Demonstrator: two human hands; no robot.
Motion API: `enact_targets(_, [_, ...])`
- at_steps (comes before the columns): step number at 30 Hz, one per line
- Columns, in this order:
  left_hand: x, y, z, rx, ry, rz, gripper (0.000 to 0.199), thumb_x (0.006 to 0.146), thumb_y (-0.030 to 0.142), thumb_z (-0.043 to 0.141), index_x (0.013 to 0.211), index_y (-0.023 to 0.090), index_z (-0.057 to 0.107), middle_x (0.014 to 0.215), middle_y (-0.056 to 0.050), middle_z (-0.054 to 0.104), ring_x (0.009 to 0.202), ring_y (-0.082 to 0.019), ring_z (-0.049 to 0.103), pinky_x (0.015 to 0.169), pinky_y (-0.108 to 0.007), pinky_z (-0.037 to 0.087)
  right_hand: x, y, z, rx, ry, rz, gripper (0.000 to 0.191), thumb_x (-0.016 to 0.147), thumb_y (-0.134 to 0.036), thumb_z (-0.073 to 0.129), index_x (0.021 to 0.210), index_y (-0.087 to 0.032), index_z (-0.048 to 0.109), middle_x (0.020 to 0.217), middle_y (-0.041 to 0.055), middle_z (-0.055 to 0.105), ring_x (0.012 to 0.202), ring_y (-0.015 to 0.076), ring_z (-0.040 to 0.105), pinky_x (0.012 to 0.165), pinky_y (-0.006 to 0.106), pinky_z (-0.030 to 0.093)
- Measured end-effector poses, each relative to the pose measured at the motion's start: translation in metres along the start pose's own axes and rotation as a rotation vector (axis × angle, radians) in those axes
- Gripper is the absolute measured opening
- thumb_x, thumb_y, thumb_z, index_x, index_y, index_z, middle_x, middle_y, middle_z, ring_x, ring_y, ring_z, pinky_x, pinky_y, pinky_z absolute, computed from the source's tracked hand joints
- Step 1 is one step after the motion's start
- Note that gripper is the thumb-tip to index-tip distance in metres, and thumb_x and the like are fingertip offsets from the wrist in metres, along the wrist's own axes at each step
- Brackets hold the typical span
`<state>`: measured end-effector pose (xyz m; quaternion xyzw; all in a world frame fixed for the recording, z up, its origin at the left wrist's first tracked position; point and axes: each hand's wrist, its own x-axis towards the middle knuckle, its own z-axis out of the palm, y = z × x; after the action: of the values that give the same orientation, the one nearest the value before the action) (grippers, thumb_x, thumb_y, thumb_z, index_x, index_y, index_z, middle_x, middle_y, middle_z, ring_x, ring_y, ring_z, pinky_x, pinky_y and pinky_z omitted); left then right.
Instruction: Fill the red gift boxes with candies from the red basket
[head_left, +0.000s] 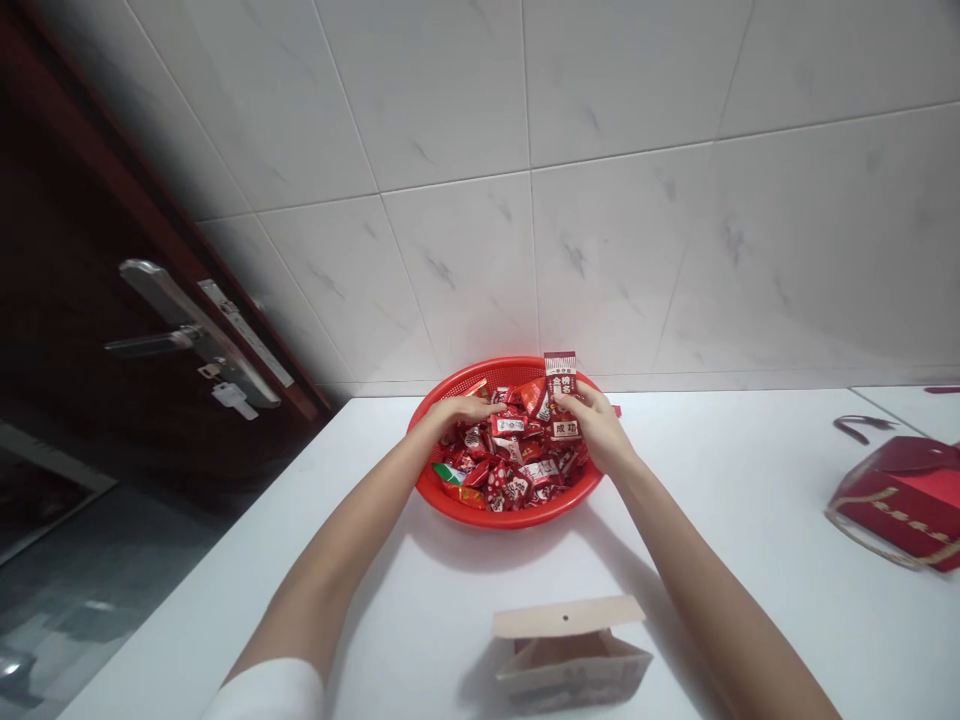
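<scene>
Several lg pale tiles w/ grey veining make up the wall (465, 100), running behind the work area. Dark red-brown door (75, 150) on L, slanted in view. White tabletop (375, 610) runs back to the wall.

Red plastic basket (480, 518), oval in view, perforated sides, sits on tabletop close to wall, approx ctr. Full of wrapped candies (517, 452), mostly red. Red gift box (907, 500) far R on tabletop, gold lettering, tan cord along near side; well apart from basket. Beige paper box (574, 682) nearer the wearer, btwn the forearms: top gaping, flap w/ one small hole, front print too blurred to read.

Two hands, both at basket. R hand (598, 425) over R side, thumb + fingers pinching a maroon candy pkt (559, 367), approx upright above the pile, striped top edge, Chinese chars. L hand (469, 409) at L side, fingers stretched over the pile, tips by a red/white pkt (511, 425); can't tell if it grips anything.

Metal door handle (154, 343) on door, keys (235, 400) hanging below it. Dark ribbon (862, 427) on tabletop just beyond red gift box. Small stuff: green/white wrapper (448, 473) at pile's near L edge, orange wrapper (470, 496) right beside it.
</scene>
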<state>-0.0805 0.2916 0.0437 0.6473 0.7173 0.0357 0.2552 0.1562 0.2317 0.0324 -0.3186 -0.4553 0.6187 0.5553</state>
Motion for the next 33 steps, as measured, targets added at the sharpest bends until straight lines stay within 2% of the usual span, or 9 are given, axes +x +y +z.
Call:
enact_targets(2, [-0.001,0.007,0.000,0.002,-0.010,0.027,0.057,0.078,0.060,0.065,0.112,0.014,0.071,0.122,-0.016,0.071,0.105,-0.032,0.068,0.078,-0.031,0.053,0.000,0.000,0.001,0.001,-0.003,-0.004,0.033,0.063,-0.041,0.079,0.089,-0.022,0.072,0.088,0.0029,0.077,0.082,0.0243,0.069,0.079,0.037,0.055])
enact_targets(6, [-0.021,0.029,0.018,-0.004,-0.013,0.144,0.040,0.089,0.051,0.052,0.089,0.017,0.075,0.088,-0.009,0.075,0.093,-0.029,0.069,0.078,-0.032,0.051,-0.001,0.001,0.002,-0.009,0.008,-0.028,0.031,0.065,-0.040,0.077,0.089,-0.022,0.072,0.087,0.0029,0.076,0.084,0.0244,0.070,0.079,0.037,0.055])
enact_targets(10, [-0.051,0.059,0.060,0.034,0.000,0.321,0.029,0.086,0.039,0.057,0.081,0.015,0.072,0.093,-0.016,0.073,0.112,-0.035,0.062,0.094,-0.036,0.047,-0.001,0.003,0.002,-0.014,0.050,-0.071,0.027,0.064,-0.038,0.076,0.085,-0.022,0.070,0.084,0.0018,0.075,0.084,0.0240,0.069,0.078,0.037,0.054])
enact_targets(13, [-0.064,0.070,0.072,0.083,-0.071,0.376,0.024,0.082,0.032,0.061,0.081,0.011,0.073,0.104,-0.022,0.071,0.112,-0.039,0.062,0.096,-0.041,0.047,-0.001,0.003,0.001,-0.011,0.108,-0.094,0.026,0.064,-0.038,0.075,0.082,-0.022,0.068,0.082,0.0014,0.074,0.082,0.0239,0.068,0.075,0.036,0.054])
enact_targets(17, [-0.060,0.059,0.043,0.008,-0.132,0.436,0.022,0.075,0.021,0.063,0.092,0.014,0.076,0.124,-0.015,0.068,0.103,-0.032,0.067,0.091,-0.035,0.049,-0.002,-0.001,0.002,0.019,0.144,-0.095,0.025,0.064,-0.037,0.074,0.084,-0.022,0.069,0.082,0.0015,0.075,0.081,0.0243,0.068,0.075,0.036,0.054])
enact_targets(21, [-0.052,0.036,0.012,-0.266,-0.189,0.377,0.029,0.074,0.018,0.063,0.099,0.021,0.078,0.103,-0.004,0.075,0.089,-0.022,0.068,0.072,-0.026,0.049,-0.003,-0.003,0.004,0.025,0.142,-0.092,0.024,0.064,-0.036,0.074,0.082,-0.022,0.070,0.081,0.0014,0.075,0.081,0.0243,0.069,0.077,0.037,0.054])
enact_targets(24, [-0.050,0.026,0.010,-0.410,-0.222,0.346,0.027,0.080,0.030,0.065,0.102,0.021,0.078,0.101,-0.005,0.076,0.085,-0.021,0.067,0.065,-0.024,0.047,-0.003,-0.002,0.004,0.031,0.130,-0.091,0.023,0.064,-0.036,0.074,0.082,-0.022,0.069,0.082,0.0016,0.075,0.082,0.0242,0.068,0.078,0.037,0.054])
enact_targets(27, [-0.052,0.025,0.014,-0.457,-0.254,0.377,0.026,0.081,0.036,0.066,0.101,0.025,0.079,0.117,-0.003,0.074,0.103,-0.022,0.065,0.071,-0.022,0.048,-0.002,-0.002,0.004,0.020,0.117,-0.091,0.024,0.064,-0.037,0.074,0.082,-0.023,0.069,0.082,0.0016,0.075,0.083,0.0249,0.068,0.078,0.037,0.053])
enact_targets(33, [-0.053,0.022,0.012,-0.246,-0.360,0.546,0.032,0.063,0.017,0.073,0.092,0.025,0.080,0.098,-0.001,0.076,0.092,-0.020,0.065,0.076,-0.024,0.047,-0.002,-0.002,0.003,-0.014,0.114,-0.092,0.023,0.065,-0.038,0.073,0.082,-0.023,0.068,0.083,0.0017,0.074,0.084,0.0249,0.068,0.078,0.037,0.052])
